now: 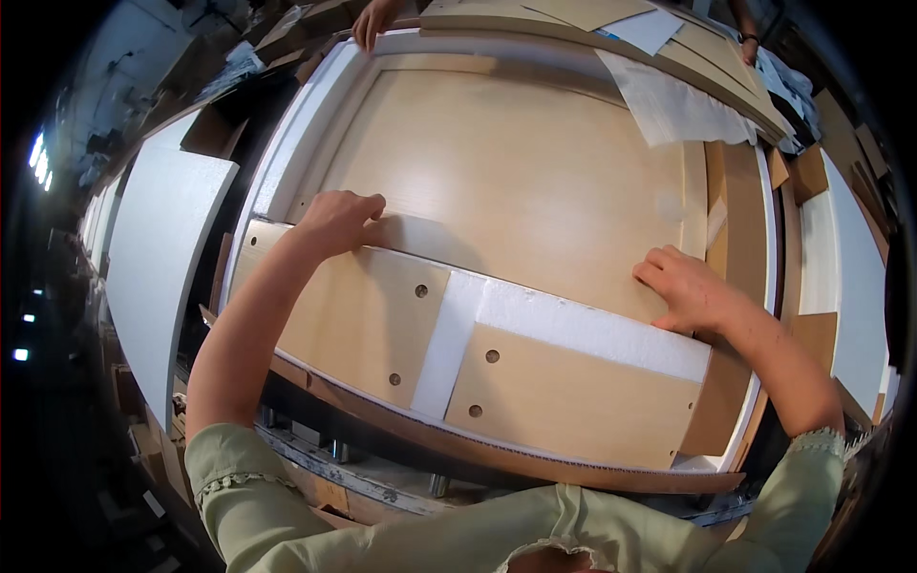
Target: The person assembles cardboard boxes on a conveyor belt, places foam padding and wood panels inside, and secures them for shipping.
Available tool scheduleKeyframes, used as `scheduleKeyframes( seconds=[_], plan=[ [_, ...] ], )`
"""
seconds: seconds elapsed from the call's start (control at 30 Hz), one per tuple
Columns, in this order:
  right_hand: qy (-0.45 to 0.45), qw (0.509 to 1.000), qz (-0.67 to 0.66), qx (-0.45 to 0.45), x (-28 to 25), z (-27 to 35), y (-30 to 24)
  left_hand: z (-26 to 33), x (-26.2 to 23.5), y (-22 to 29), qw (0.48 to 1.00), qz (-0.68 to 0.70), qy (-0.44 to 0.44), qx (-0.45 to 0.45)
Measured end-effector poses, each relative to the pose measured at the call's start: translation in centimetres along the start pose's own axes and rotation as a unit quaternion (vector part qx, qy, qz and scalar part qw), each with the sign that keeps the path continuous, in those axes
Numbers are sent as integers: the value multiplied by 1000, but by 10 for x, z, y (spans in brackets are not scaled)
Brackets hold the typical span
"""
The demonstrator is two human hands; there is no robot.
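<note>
A large pale wood panel (497, 172) with a raised frame lies in an open cardboard box lined with white foam. Across its near side runs a white foam strip (592, 329), beside two smaller wooden boards, the left board (353, 315) and the right board (573, 392), both with round holes. My left hand (334, 224) is closed, its fingers curled at the far edge of the left board; what they grip is hidden. Above the right end of the foam strip is my right hand (693, 291), fingers bent and thumb apart, with nothing visibly held.
Another person's hand (373, 21) touches the box's far left corner; a second hand (749, 48) shows at far right. Stacked cardboard (573, 33) and a translucent sheet (669, 95) lie along the far edge. White panels stand left (162, 239) and right (860, 277).
</note>
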State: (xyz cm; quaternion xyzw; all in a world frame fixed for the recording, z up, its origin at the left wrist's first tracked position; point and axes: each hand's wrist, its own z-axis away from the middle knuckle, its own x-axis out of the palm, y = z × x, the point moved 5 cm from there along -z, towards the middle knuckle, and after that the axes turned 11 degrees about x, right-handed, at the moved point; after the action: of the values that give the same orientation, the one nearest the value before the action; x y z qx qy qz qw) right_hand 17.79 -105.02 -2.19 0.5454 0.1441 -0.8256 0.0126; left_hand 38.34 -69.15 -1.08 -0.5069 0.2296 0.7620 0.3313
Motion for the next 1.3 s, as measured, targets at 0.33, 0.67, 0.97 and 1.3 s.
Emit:
scheduleKeyframes(
  seconds=[0.33, 0.67, 0.97, 1.3],
  plan=[
    [-3, 999, 3, 43, 7, 2, 12, -3, 3, -10, 999, -15, -50, -7],
    [58, 998, -13, -22, 4, -8, -24, -2, 9, 2, 998, 13, -45, 53],
    [23, 999, -27, -27, -2, -9, -20, 1, 10, 19, 949, -251, -29, 189],
    [34, 999, 32, 11, 8, -20, -20, -16, 8, 4, 992, -69, -81, 65]
  ],
)
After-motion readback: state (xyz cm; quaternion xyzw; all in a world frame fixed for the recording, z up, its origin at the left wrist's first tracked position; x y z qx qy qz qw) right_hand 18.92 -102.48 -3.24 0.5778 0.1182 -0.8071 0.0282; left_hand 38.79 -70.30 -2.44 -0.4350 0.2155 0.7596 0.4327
